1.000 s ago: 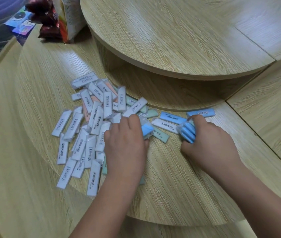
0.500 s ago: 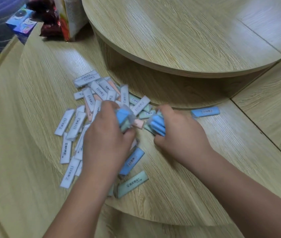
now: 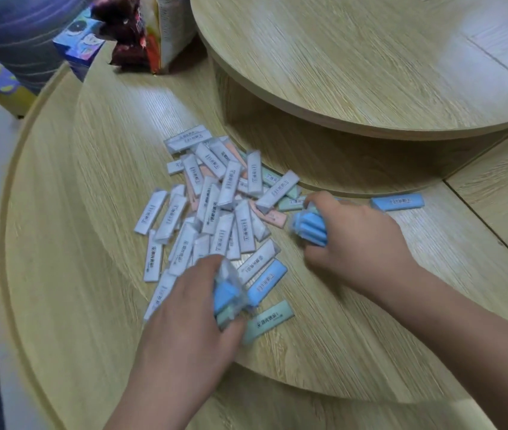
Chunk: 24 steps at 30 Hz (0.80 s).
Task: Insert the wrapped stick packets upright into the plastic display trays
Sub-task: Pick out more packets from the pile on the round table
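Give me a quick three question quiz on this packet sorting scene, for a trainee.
1. True or false: the right hand grips a bundle of blue packets.
2. The lone packet lying apart from the others, beside the right hand, is: A white, B blue, C pink.
3. Which colour dominates the loose pile?
Key: 1 true; 2 B; 3 white.

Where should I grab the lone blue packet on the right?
Pinch the blue packet across its long edges at mid-length, coming down from above. It lies flat, running left to right, apart from the pile, and the tier wall stands close behind, so a low approach looks cramped. The right hand is nearest, though it already grips a blue bundle.
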{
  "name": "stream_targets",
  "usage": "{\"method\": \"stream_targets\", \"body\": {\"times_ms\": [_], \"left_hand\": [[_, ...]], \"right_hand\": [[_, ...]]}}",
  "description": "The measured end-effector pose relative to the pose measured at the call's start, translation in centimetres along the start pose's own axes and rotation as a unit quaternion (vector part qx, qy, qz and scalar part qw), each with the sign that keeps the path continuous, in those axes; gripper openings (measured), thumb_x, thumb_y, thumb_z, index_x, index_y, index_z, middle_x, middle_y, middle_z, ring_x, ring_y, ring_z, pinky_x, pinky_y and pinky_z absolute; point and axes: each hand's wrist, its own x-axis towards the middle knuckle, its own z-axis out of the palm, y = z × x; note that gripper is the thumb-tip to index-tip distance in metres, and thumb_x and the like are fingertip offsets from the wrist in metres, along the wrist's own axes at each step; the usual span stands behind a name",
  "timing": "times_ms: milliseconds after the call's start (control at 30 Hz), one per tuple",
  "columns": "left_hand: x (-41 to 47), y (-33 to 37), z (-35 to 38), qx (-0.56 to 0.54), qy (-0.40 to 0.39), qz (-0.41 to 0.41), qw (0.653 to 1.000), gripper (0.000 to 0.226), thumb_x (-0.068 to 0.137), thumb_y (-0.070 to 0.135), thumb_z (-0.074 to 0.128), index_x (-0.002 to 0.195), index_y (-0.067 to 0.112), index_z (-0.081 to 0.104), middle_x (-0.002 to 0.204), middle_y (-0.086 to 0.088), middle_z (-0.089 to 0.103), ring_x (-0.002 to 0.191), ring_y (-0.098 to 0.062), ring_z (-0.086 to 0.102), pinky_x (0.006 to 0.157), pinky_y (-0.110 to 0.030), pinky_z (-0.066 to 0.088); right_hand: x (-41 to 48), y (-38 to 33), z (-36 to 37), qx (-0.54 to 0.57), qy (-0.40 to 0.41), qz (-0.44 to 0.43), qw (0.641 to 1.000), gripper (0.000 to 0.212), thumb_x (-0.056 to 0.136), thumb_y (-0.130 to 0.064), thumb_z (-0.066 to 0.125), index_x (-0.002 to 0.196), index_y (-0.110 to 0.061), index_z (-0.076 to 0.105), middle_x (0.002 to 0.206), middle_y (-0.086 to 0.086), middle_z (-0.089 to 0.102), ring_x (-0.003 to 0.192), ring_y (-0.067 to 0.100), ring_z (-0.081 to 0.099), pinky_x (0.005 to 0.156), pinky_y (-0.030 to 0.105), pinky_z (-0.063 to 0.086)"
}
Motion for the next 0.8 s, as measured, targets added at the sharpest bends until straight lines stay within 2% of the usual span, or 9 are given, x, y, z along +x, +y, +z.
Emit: {"method": "stream_targets", "body": {"times_ms": [67, 100, 167, 233, 367, 433, 533, 633, 800], "left_hand": [[-0.6, 0.9, 1.0, 0.039, -0.026, 0.053, 0.998, 0.042, 0.077, 0.042, 0.058, 0.109, 0.051, 0.033, 0.097, 0.022, 0.051, 0.086, -0.001, 0.052, 0.065, -0.024, 0.042], [-0.8, 1.3, 1.6, 0.075, -0.047, 0.076, 0.993, 0.05, 0.076, 0.043, 0.063, 0.115, 0.049, 0.033, 0.098, 0.021, 0.051, 0.087, -0.002, 0.053, 0.066, -0.024, 0.042], [-1.0, 1.4, 3.3, 0.143, -0.093, 0.109, 0.979, 0.071, 0.059, 0.036, 0.083, 0.119, 0.035, 0.044, 0.092, 0.015, 0.056, 0.077, -0.011, 0.06, 0.06, -0.024, 0.042], [-1.1, 1.1, 4.7, 0.178, -0.073, 0.138, 0.972, 0.079, 0.044, 0.026, 0.091, 0.114, 0.024, 0.054, 0.084, 0.009, 0.06, 0.066, -0.016, 0.06, 0.054, -0.029, 0.047], [-1.1, 0.9, 5.6, 0.222, -0.026, 0.163, 0.961, 0.067, 0.042, 0.019, 0.092, 0.102, 0.021, 0.062, 0.074, 0.005, 0.056, 0.06, -0.018, 0.055, 0.051, -0.032, 0.045], [-0.9, 1.1, 5.8, 0.238, -0.012, 0.164, 0.957, 0.065, 0.04, 0.018, 0.092, 0.099, 0.02, 0.064, 0.071, 0.004, 0.055, 0.06, -0.019, 0.054, 0.05, -0.032, 0.044], [-0.9, 1.2, 5.5, 0.216, 0.002, 0.147, 0.965, 0.074, 0.039, 0.022, 0.093, 0.106, 0.018, 0.061, 0.075, 0.002, 0.056, 0.062, -0.019, 0.056, 0.049, -0.032, 0.046], [-0.3, 1.7, 4.7, 0.2, 0.026, 0.12, 0.972, 0.078, 0.041, 0.025, 0.093, 0.111, 0.014, 0.058, 0.079, -0.001, 0.057, 0.061, -0.02, 0.057, 0.047, -0.032, 0.045], [1.4, 2.8, 6.1, 0.259, 0.045, 0.068, 0.962, 0.068, 0.048, 0.02, 0.094, 0.109, 0.012, 0.064, 0.075, -0.004, 0.057, 0.055, -0.021, 0.055, 0.046, -0.033, 0.039]], "right_hand": [[-0.7, 0.5, -0.6, 0.023, 0.004, 0.006, 1.0, 0.049, 0.076, -0.039, 0.064, 0.12, -0.033, 0.043, 0.085, -0.008, 0.058, 0.077, 0.018, 0.058, 0.062, 0.033, 0.048], [-1.2, 0.7, -0.8, 0.035, 0.003, 0.006, 0.999, 0.05, 0.076, -0.039, 0.065, 0.12, -0.034, 0.043, 0.084, -0.009, 0.058, 0.076, 0.017, 0.057, 0.061, 0.033, 0.048], [-2.2, 0.9, -1.1, 0.06, -0.011, -0.002, 0.998, 0.053, 0.076, -0.038, 0.066, 0.123, -0.038, 0.041, 0.083, -0.011, 0.057, 0.073, 0.012, 0.055, 0.059, 0.032, 0.045], [-3.0, 1.0, -1.1, 0.095, -0.024, -0.008, 0.995, 0.058, 0.076, -0.038, 0.066, 0.127, -0.042, 0.039, 0.08, -0.014, 0.056, 0.07, 0.006, 0.054, 0.057, 0.027, 0.041], [-2.7, 2.0, -1.1, 0.114, -0.005, -0.009, 0.993, 0.063, 0.077, -0.036, 0.07, 0.131, -0.041, 0.04, 0.08, -0.015, 0.054, 0.071, 0.006, 0.054, 0.059, 0.027, 0.044], [-1.8, 2.8, -1.4, 0.094, 0.029, 0.001, 0.995, 0.061, 0.076, -0.035, 0.07, 0.131, -0.037, 0.042, 0.083, -0.012, 0.056, 0.073, 0.011, 0.055, 0.061, 0.031, 0.045], [-0.2, 3.3, -1.5, 0.041, 0.051, -0.005, 0.998, 0.061, 0.075, -0.035, 0.07, 0.13, -0.033, 0.044, 0.088, -0.007, 0.058, 0.075, 0.017, 0.054, 0.061, 0.031, 0.04], [1.1, 3.0, -0.7, -0.001, 0.032, -0.035, 0.999, 0.062, 0.073, -0.033, 0.069, 0.13, -0.031, 0.044, 0.091, -0.005, 0.058, 0.079, 0.019, 0.056, 0.062, 0.033, 0.043], [1.5, 3.0, -0.2, -0.044, 0.01, -0.048, 0.998, 0.067, 0.073, -0.032, 0.069, 0.134, -0.031, 0.041, 0.094, -0.004, 0.057, 0.082, 0.02, 0.056, 0.063, 0.032, 0.046]]}}
